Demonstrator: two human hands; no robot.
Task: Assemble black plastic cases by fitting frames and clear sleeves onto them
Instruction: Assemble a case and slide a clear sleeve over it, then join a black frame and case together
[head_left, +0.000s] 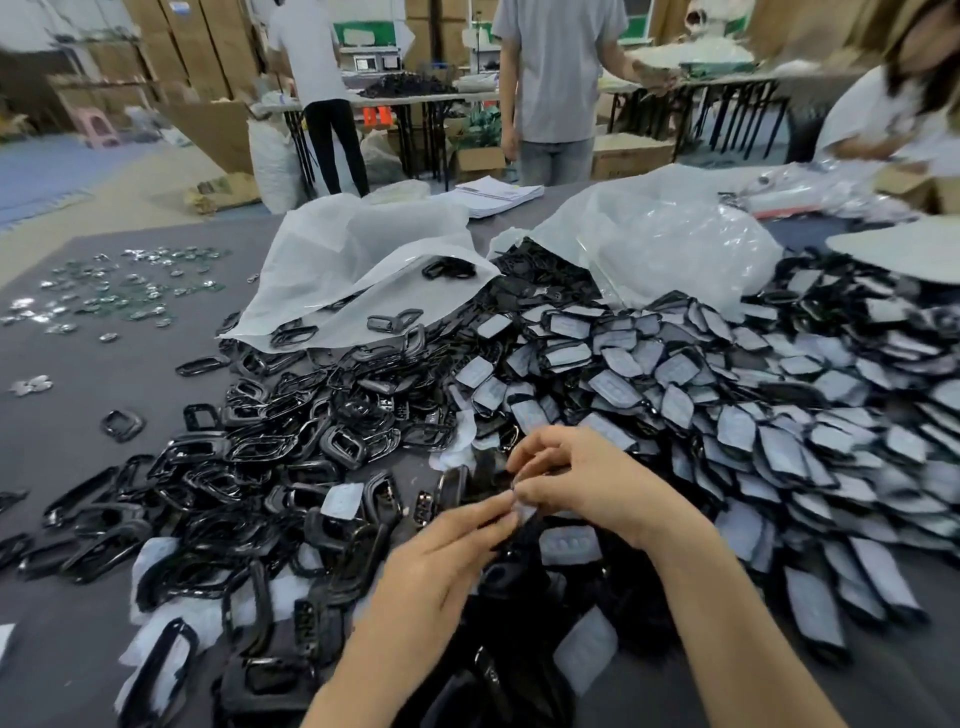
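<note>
Right hand fingers pinch a clear sleeve — left hand fingers touch it, grip unclear

Small piece pinched by left hand, right hand: blurred; grey-shirted person cut by top edge.

The table is dark grey. The frames heaped on it are glossy black. The cases are black, and their sleeves are pale bluish grey, some with faint rows of marks. One sleeve is clear with a whitish sheen. The bags are milky white and translucent. Small pieces are silvery and green. The papers are white and the boxes brown. A stool is pink, a mat blue, the floor beige. One person's shirt is grey; another's shirt is white, with black trousers.
</note>
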